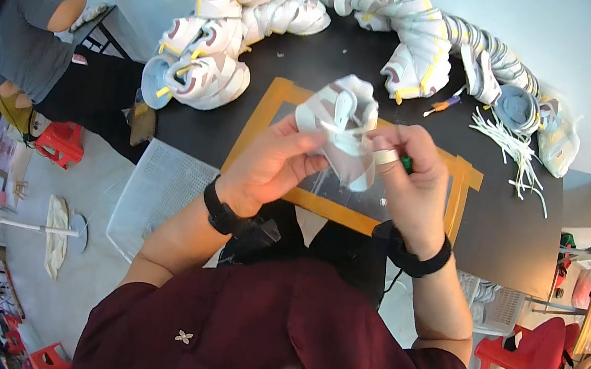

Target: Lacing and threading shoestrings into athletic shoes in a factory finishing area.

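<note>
at the bottom of the frame was the maroon shirt (213,325) of the person, and above it both hands were raised near the centre. the left hand (272,162) held the shoe upper (345,108) by its left side, thumb in front and fingers curled. the right hand (419,176) was narrow, thumb and finger brought together at the right edge of the opening; it seemed to pinch a white lace (334,127), but i could not tell exactly what was between the fingertips. the upper was at the centre, lifted above an orange-taped panel (260,114) on the dark table (510,232).

in my judgement, the step in hand was threading or adjusting the lace. the next move called for a steady left hold, and for the right fingers to draw the lace without twisting it.

farther, at right, lay loose white laces (510,152) and a small orange-handled tool (442,105). along the top stood stacked uppers (422,51), with more at upper left (208,80). farthest, at the left, a co-worker (30,45) stood.
</note>
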The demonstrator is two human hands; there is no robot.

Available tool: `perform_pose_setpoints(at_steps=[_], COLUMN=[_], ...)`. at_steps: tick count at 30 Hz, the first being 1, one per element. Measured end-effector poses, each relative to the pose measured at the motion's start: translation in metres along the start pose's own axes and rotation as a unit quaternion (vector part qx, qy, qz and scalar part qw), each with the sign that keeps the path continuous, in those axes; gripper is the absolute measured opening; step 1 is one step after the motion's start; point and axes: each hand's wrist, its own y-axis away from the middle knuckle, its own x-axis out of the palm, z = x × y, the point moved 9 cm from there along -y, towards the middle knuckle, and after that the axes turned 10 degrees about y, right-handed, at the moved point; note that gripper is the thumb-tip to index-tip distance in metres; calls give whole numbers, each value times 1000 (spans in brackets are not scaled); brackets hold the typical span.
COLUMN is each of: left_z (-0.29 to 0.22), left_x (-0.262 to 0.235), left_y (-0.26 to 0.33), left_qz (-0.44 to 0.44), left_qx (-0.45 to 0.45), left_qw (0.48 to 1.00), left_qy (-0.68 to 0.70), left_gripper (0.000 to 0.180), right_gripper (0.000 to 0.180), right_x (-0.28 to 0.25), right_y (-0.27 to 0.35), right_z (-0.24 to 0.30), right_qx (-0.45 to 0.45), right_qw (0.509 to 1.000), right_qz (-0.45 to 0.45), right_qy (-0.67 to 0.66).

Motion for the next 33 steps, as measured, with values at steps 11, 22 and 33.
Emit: perform_pose_setpoints(at_steps=[11,22,33], left_z=[17,-3,36], left_x=[6,27,25], left_y=[24,13,17], left_qz=[0,-13,4], left_qx=[-17,31,7], left_qw=[996,994,988], left_qy=[-87,-103,-156], left_gripper=[41,31,47], right_gripper=[19,11,11], right_x=[20,-14,2], right_y=[23,19,39], right_z=[15,3,2], right_qx=[-45,4,-12], right_qw=[995,999,999], right_qz=[48,-39,18], right_qy=[75,-38,33])
